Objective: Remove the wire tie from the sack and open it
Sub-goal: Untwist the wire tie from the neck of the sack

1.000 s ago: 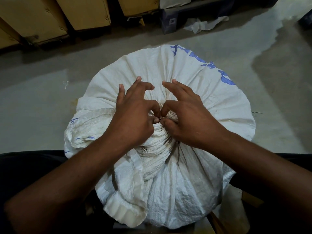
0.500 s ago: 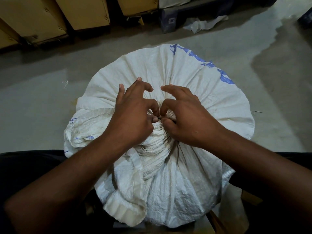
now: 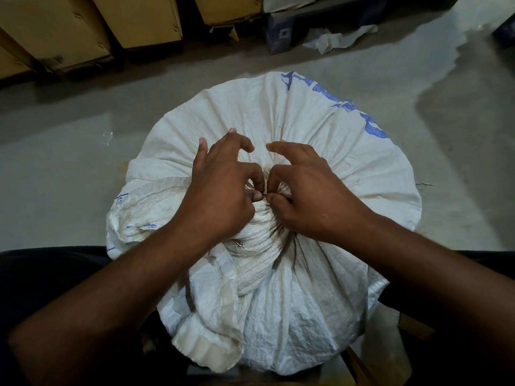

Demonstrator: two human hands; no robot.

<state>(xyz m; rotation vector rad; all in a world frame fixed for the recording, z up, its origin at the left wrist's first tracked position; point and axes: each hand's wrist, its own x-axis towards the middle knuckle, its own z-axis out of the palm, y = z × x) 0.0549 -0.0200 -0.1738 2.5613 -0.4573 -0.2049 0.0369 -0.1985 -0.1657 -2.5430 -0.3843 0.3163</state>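
Concrete floor ran beneath cardboard boxes at upper left. At center frame, the left hand and right hand met over the white sack's gathered neck, fingers pinching a thin dark wire tie, barely visible. Untwisting seemed underway; next, the tie likely needed unwinding before the neck could spread.
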